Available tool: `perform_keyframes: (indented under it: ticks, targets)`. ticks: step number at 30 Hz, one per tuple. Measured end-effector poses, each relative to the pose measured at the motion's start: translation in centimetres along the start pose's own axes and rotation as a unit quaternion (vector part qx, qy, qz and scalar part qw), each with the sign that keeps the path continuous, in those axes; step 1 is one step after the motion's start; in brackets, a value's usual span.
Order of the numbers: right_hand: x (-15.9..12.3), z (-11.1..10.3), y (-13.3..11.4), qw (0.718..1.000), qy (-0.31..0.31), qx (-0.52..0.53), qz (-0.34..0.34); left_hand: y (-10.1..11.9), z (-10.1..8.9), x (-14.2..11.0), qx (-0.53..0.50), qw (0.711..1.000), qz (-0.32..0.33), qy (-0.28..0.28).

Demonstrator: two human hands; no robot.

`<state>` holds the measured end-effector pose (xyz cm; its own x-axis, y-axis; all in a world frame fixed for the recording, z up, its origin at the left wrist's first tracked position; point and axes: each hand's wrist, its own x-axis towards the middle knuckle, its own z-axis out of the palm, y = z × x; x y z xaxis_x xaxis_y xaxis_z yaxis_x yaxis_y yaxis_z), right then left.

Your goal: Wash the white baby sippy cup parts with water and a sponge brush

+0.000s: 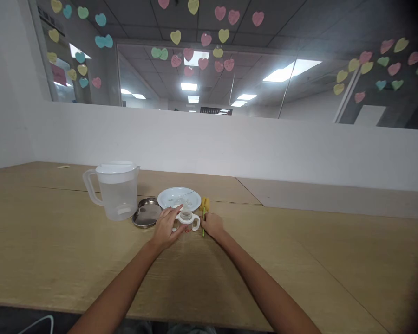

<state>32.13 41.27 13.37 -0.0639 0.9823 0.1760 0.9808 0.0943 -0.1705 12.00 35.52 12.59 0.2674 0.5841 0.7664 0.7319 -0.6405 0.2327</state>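
A small clear baby bottle with white side handles (188, 219) stands on the wooden table (55, 241), just in front of a white plate (179, 197). My left hand (166, 226) is wrapped round the bottle's left side. My right hand (212, 225) is closed on a thin green-handled brush with a yellow sponge head (204, 204), which lies just right of the bottle. The sponge head rests beside the plate's right rim.
A clear plastic pitcher with a white lid (115, 189), partly filled with water, stands left of the plate. A round metal dish (146, 213) lies between pitcher and bottle. A white partition wall (230, 148) runs behind the table.
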Motion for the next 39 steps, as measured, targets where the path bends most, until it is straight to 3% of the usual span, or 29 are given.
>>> perform_keyframes:
  ticks: [9,16,39]
  targets:
    - [-0.2,-0.2,0.8,0.988,0.052,0.121,0.083,-0.5,-0.6,0.1,-0.025,0.999,-0.008,-0.031]
    - [-0.3,-0.2,1.3,0.975,0.065,0.196,0.089,-0.8,-0.9,0.3,-0.015,0.999,-0.006,-0.04]
    - [-0.4,-0.3,1.1,0.976,0.081,0.179,0.09,-1.5,-0.8,0.5,0.02,0.999,0.001,-0.043]
